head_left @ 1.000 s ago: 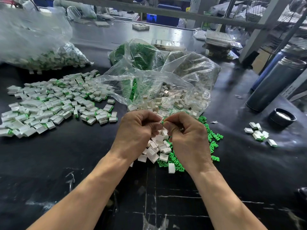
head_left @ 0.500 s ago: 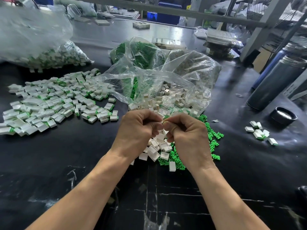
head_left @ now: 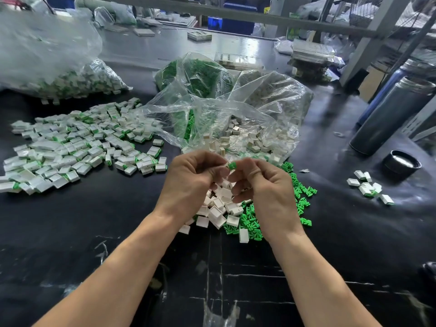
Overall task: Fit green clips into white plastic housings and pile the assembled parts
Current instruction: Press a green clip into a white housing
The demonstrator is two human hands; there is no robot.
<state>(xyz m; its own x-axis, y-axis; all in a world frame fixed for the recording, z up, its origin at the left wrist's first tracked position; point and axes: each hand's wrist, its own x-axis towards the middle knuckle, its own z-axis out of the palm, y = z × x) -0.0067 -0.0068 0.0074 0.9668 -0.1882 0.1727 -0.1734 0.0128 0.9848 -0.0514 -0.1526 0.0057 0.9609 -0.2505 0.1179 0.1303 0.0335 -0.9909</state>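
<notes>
— Two hands met over the loose heap, then?

— Yes. The left hand (head_left: 191,178) and the right hand (head_left: 266,185) were raised together above the heap of white housings (head_left: 218,208) on the black tabletop (head_left: 106,220). A green clip (head_left: 232,165) sat pinched between their fingertips; the left hand's grip was curled closed around it, and the right hand's grip was pinched on it with thumb and forefinger. Whether a housing was hidden in the left palm, I could not tell.

— And around that heap?

— Loose green clips (head_left: 297,192) lay to its right and partly under it. Just behind it a clear bag (head_left: 247,119) lay open, with white housings inside and some green clips showing at its left part. Behind that bag stood another clear bag of green clips (head_left: 195,76).

— Where were the finished parts?

— Left of the heap, well apart from it, a broad pile of assembled parts (head_left: 77,147), white with green showing at the ends. Farther back on the left, a big clear bag (head_left: 59,67) held more of the same. Right of the heap, a small cluster of assembled parts (head_left: 368,187) lay near a black cap (head_left: 402,165) and a dark flask (head_left: 391,114).
</notes>
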